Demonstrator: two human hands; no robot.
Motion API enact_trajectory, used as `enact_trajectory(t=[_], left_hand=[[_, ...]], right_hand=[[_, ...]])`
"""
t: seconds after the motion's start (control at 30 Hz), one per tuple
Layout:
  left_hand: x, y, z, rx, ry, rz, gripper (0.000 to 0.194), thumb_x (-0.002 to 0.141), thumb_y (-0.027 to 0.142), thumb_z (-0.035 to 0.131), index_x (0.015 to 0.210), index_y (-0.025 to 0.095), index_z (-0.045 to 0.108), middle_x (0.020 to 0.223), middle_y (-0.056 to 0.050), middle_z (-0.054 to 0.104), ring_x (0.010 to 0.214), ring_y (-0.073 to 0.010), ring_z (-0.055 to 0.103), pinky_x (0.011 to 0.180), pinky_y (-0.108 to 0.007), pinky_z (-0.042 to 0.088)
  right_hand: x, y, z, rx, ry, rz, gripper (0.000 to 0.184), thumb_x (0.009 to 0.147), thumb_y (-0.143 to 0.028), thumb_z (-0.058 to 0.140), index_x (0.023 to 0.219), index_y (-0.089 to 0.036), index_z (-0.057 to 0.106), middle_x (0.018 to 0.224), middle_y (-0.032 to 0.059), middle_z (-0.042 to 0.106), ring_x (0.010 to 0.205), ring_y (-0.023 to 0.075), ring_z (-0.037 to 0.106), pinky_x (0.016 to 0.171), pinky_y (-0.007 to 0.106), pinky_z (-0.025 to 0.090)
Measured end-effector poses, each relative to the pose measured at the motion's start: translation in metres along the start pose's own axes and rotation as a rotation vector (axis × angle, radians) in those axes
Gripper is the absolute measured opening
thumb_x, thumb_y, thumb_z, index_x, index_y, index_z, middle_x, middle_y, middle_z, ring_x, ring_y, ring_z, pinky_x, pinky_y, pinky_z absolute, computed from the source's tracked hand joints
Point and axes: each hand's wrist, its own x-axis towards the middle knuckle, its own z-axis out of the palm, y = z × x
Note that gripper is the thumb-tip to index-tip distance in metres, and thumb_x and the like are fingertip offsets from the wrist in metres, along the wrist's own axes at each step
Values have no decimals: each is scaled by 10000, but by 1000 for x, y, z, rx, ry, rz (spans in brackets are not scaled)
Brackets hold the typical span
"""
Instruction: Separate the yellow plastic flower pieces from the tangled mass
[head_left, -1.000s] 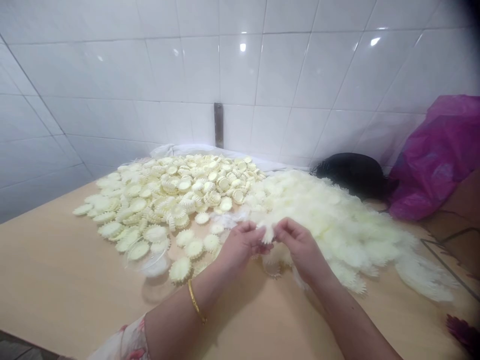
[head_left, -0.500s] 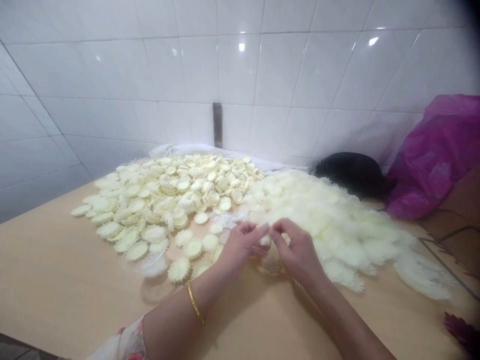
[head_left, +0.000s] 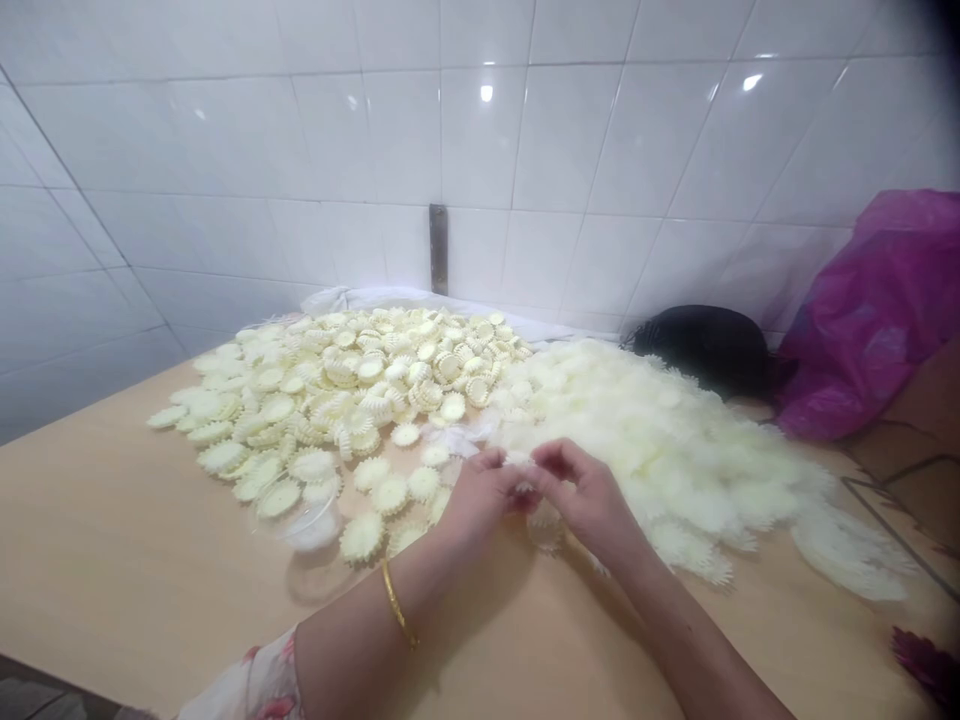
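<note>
My left hand [head_left: 484, 500], with a gold bangle at the wrist, has its fingers closed on a small pale petal piece [head_left: 517, 458] with a frilled edge. My right hand [head_left: 592, 500] pinches the same piece from the other side, fingertips against those of the left. The fingers cover most of it. Left of the hands lie several loose cream frilled discs [head_left: 390, 494], in front of a large heap of such discs [head_left: 360, 370]. Beyond my right hand spreads a pile of thin, sheer pale-yellow petal pieces [head_left: 652, 430].
On the left stands a small clear cup [head_left: 311, 525] with something white in it. A black rounded object [head_left: 701, 345] and a magenta plastic bag [head_left: 862, 310] are at the back right. Dark red petals [head_left: 926, 665] lie near the right edge. A tiled wall [head_left: 375, 130] rises behind the table [head_left: 150, 530].
My right fingers have shifted slightly left and over the piece, closer against my left fingers. The view has moved very slightly. The heaps look the same.
</note>
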Motion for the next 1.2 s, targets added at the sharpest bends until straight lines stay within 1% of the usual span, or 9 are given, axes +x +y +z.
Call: enact_trajectory(t=[0.13, 0.2, 0.27, 0.37, 0.43, 0.5, 0.7, 0.9, 1.2], left_hand=[[-1, 1, 2, -113, -16, -23, 199, 582, 67, 621, 678, 140, 463, 577, -12, 543, 467, -98, 513, 467, -220, 388], [-2, 2, 4, -173, -34, -64, 203, 603, 87, 627, 687, 144, 451, 587, -23, 551, 480, -113, 529, 464, -227, 393], [-3, 3, 6, -221, -25, -103, 205, 617, 85, 621, 680, 148, 436, 580, -20, 548, 486, -117, 537, 478, -233, 407], [-3, 3, 7, -241, 4, -108, 213, 612, 60, 607, 653, 152, 419, 560, -2, 529, 479, -104, 531, 498, -231, 416], [-3, 2, 7, -177, 6, -78, 208, 607, 81, 620, 643, 150, 427, 558, 4, 524, 474, -104, 528, 495, -233, 412], [-4, 0, 7, -86, 6, -36, 208, 597, 114, 640, 622, 148, 436, 553, 10, 518, 476, -107, 530, 498, -239, 412], [-6, 2, 5, -19, -69, 5, 141, 558, 100, 605, 555, 142, 471, 534, 30, 494, 456, -79, 486, 499, -242, 417], [-3, 10, -1, 15, -132, 7, 146, 536, 72, 535, 494, 152, 419, 488, 47, 428, 404, -55, 392, 392, -202, 328], [0, 6, 0, -3, -57, 11, 124, 628, 221, 592, 627, 132, 505, 576, 4, 501, 476, -74, 453, 398, -186, 342]], right_hand=[[0, -1, 0, 57, -4, 37, 168, 736, -331, 569, 750, -164, 573, 690, 29, 604, 655, 164, 567, 626, 282, 460], [0, 0, 0, 29, 16, -4, 149, 760, -301, 537, 755, -163, 591, 724, 43, 614, 685, 171, 574, 645, 286, 460], [-1, 2, 0, -93, 71, -105, 142, 785, -263, 500, 757, -171, 603, 743, 45, 610, 699, 167, 566, 652, 280, 444], [-3, 7, 3, -403, 145, -300, 193, 811, -195, 427, 715, -177, 593, 715, 44, 573, 670, 164, 519, 629, 282, 395], [-3, 11, 5, -609, 182, -388, 217, 800, -154, 396, 661, -173, 561, 680, 50, 540, 649, 174, 479, 609, 292, 357], [-3, 16, 7, -706, 226, -417, 207, 787, -139, 382, 634, -177, 515, 650, 51, 516, 630, 180, 453, 588, 292, 332], [0, 16, 8, -443, 267, -187, 190, 851, -240, 330, 688, -208, 423, 606, 4, 494, 536, 142, 436, 509, 251, 322], [-1, 2, 6, -304, 190, -93, 210, 846, -295, 356, 654, -216, 385, 559, -24, 465, 517, 132, 448, 516, 246, 339], [2, 4, 1, 223, 16, 71, 284, 838, -433, 414, 682, -198, 445, 628, -26, 488, 621, 130, 511, 605, 249, 428]])
